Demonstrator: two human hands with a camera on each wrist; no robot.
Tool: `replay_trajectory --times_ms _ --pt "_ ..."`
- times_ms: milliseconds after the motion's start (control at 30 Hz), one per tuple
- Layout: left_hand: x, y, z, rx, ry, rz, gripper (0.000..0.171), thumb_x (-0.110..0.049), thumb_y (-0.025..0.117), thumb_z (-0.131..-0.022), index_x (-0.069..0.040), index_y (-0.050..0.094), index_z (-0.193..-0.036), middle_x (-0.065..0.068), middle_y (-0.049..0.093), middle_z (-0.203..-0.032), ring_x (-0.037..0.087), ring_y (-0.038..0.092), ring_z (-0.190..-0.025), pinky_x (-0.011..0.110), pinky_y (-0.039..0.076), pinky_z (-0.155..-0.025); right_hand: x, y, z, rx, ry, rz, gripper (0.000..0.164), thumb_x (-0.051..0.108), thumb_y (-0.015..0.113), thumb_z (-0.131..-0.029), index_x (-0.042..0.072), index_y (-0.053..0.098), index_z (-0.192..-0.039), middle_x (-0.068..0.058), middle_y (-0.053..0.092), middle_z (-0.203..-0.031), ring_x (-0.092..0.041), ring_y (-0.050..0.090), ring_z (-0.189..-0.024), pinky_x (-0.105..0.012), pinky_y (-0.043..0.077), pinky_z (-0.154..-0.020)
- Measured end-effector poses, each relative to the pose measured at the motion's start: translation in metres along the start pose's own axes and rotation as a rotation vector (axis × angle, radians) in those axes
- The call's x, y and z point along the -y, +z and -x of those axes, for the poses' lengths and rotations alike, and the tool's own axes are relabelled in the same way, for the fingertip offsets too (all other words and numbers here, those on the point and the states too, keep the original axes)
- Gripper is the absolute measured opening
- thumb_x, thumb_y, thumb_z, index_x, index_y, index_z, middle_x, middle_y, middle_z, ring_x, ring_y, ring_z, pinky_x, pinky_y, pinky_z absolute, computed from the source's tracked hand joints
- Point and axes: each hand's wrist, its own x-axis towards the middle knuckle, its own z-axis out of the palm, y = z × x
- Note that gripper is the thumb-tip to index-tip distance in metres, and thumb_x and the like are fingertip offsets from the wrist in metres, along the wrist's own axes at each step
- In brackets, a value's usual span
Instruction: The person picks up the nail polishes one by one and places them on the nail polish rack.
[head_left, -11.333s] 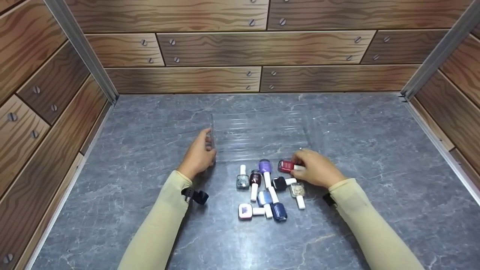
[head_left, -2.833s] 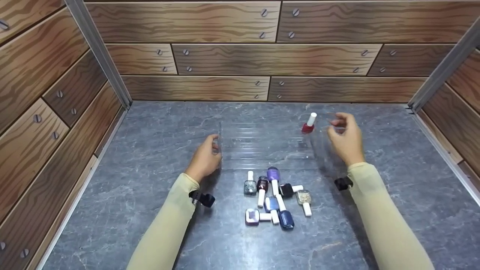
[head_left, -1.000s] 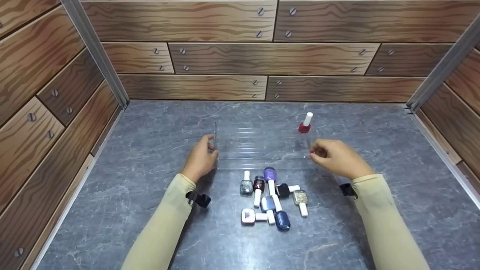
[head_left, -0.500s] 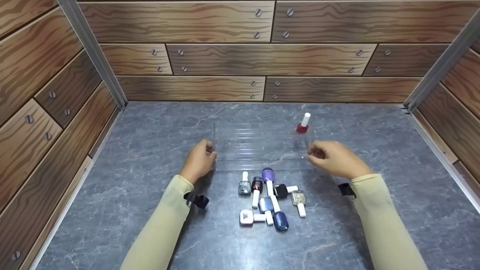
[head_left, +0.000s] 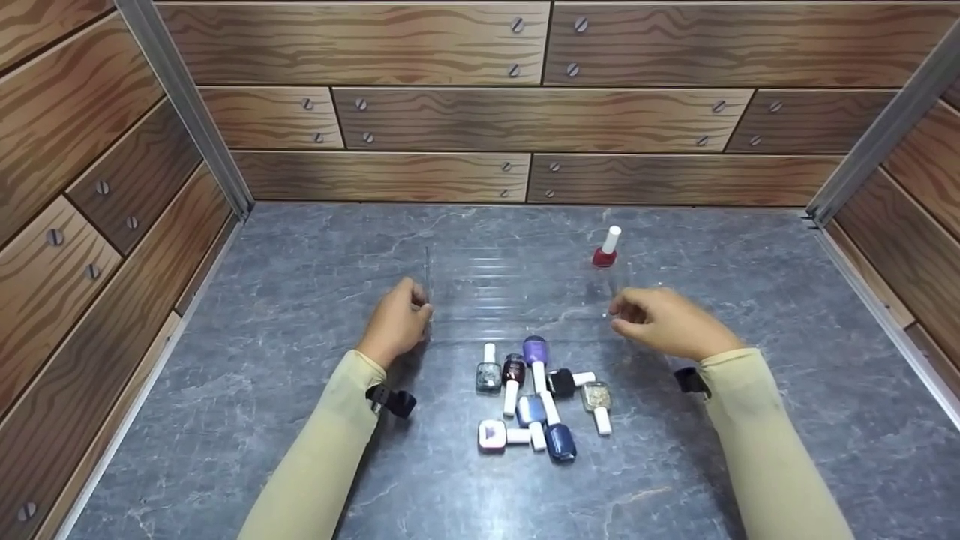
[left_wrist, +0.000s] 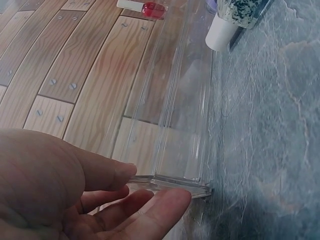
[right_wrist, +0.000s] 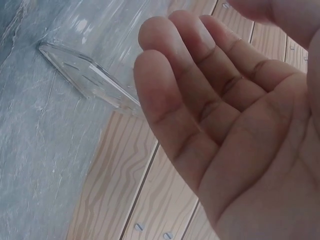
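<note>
Head view: we're gripping the rack (head_left: pixel 487 296) with our left hand (head_left: pixel 396 322) while our right hand (head_left: pixel 667 322), having left the red bottle (head_left: pixel 604 256) upright at the rack's rear, is hanging loose-fingered, eight others (head_left: pixel 531 409) apparently remaining.

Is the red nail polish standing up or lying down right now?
Upright: the red nail polish has its white cap on top, its body below.

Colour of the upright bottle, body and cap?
The upright bottle is red with a white cap, clearest in the head view.
</note>
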Motion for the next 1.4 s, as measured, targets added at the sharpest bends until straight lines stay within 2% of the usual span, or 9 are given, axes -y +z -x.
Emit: replay_trajectory --times_ms 167,300,567,933,1200,1400 --pt "0.001 -0.003 -0.001 0.001 -0.002 -0.020 0.011 -0.006 0.065 -0.100 -0.005 0.054 -0.101 0.015 0.070 -0.099 0.019 0.066 -0.071 0.029 0.058 -0.062 0.001 0.002 -0.001 0.026 0.005 0.004 0.021 0.017 0.069 -0.099 0.004 0.070 -0.114 0.000 0.068 -0.091 -0.015 0.062 -0.082 -0.034 0.057 -0.075" --pt "0.003 -0.005 0.001 0.014 -0.007 -0.009 0.011 -0.006 0.064 -0.100 -0.005 0.053 -0.101 0.015 0.069 -0.095 0.018 0.065 -0.066 0.028 0.057 -0.059 0.001 0.005 -0.002 0.038 0.002 0.004 0.018 0.016 0.069 -0.098 0.004 0.070 -0.112 0.000 0.068 -0.090 -0.015 0.062 -0.081 -0.034 0.057 -0.074" --pt "0.003 -0.006 0.001 0.006 -0.002 0.001 0.012 -0.004 0.065 -0.099 -0.004 0.052 -0.098 0.013 0.068 -0.090 0.015 0.062 -0.062 0.025 0.055 -0.055 0.002 0.010 -0.006 0.003 -0.026 0.009 0.017 0.014 0.069 -0.098 0.004 0.070 -0.112 0.000 0.070 -0.093 -0.016 0.064 -0.085 -0.036 0.059 -0.078" --pt "0.000 -0.002 -0.002 0.027 -0.026 0.017 0.011 -0.006 0.064 -0.100 -0.005 0.053 -0.101 0.013 0.068 -0.093 0.016 0.063 -0.065 0.026 0.059 -0.058 0.001 0.009 -0.007 0.029 -0.082 0.031 0.012 0.013 0.069 -0.098 0.008 0.071 -0.108 0.001 0.070 -0.095 -0.014 0.064 -0.086 -0.036 0.060 -0.079" --pt "-0.003 -0.002 -0.001 0.038 -0.014 0.032 0.010 -0.005 0.062 -0.101 -0.004 0.053 -0.102 0.013 0.066 -0.092 0.015 0.061 -0.064 0.026 0.055 -0.057 0.002 0.010 -0.004 0.008 -0.119 0.045 0.010 0.009 0.069 -0.098 0.008 0.073 -0.107 0.001 0.072 -0.096 -0.014 0.065 -0.087 -0.036 0.061 -0.081" --pt "0.000 -0.001 0.001 0.043 -0.031 0.055 0.009 -0.005 0.061 -0.102 -0.004 0.052 -0.101 0.014 0.066 -0.095 0.017 0.061 -0.067 0.026 0.056 -0.057 0.004 0.014 -0.004 0.020 -0.113 0.058 0.011 0.011 0.070 -0.097 0.008 0.073 -0.107 0.003 0.071 -0.096 -0.013 0.064 -0.088 -0.035 0.061 -0.081"
